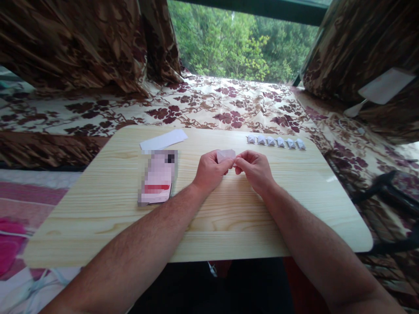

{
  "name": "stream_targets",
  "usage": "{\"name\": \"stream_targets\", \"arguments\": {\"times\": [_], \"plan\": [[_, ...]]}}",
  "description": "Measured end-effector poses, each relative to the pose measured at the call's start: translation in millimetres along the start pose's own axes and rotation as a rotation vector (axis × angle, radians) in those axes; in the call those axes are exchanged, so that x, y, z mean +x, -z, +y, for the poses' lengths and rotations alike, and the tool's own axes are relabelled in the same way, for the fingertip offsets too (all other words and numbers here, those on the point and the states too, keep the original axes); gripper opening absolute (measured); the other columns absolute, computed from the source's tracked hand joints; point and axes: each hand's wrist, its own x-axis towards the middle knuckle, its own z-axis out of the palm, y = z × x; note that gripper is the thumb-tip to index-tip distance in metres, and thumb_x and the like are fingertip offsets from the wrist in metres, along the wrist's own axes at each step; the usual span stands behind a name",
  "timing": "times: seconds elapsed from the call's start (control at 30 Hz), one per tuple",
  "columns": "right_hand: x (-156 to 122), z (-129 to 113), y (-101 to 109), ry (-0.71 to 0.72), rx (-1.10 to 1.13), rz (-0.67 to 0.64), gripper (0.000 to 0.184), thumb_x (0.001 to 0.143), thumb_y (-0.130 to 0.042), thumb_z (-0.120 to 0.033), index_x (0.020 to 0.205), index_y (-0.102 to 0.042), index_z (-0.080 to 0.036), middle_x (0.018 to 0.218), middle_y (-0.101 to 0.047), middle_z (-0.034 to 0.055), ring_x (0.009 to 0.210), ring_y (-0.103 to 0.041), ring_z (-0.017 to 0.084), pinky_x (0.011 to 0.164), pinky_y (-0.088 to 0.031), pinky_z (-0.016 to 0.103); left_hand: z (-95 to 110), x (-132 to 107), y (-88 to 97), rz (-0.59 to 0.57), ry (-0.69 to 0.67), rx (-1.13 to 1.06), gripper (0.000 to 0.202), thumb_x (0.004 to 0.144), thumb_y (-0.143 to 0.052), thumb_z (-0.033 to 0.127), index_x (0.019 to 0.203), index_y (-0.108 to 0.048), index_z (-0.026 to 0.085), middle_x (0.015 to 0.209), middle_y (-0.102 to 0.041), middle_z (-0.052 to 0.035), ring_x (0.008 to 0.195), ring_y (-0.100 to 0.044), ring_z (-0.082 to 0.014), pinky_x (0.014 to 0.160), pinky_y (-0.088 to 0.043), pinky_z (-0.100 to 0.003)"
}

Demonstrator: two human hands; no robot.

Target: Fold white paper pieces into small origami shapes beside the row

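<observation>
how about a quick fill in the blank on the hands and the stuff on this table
1. Number of hands pinching the pale paper piece, counting the left hand and the right hand: ____.
2. The row of folded pieces at the far right of the table holds ____ pieces.
3. The white strip and the blurred pink object lie to the ____ of both hands.

Missing words: two; six; left
</observation>
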Motion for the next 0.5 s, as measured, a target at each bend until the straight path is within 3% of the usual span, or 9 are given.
{"name": "stream_targets", "arguments": {"times": [0.5], "plan": [[0.2, -2.7, -1.2, 0.0, -0.044, 0.007, 0.015, 0.076, -0.068, -0.029, 0.071, -0.063, -0.016, 0.059, -0.063, -0.0013, 0.049, -0.054, 0.009, 0.049, -0.041, 0.022, 6.8, -1.5, 0.8, 0.007, -0.011, 0.052, 0.02, 0.079, -0.065, 0.031, 0.066, -0.06, 0.017, 0.055, -0.057, 0.0016, 0.051, -0.05, -0.0105, 0.051, -0.038, -0.025]]}}
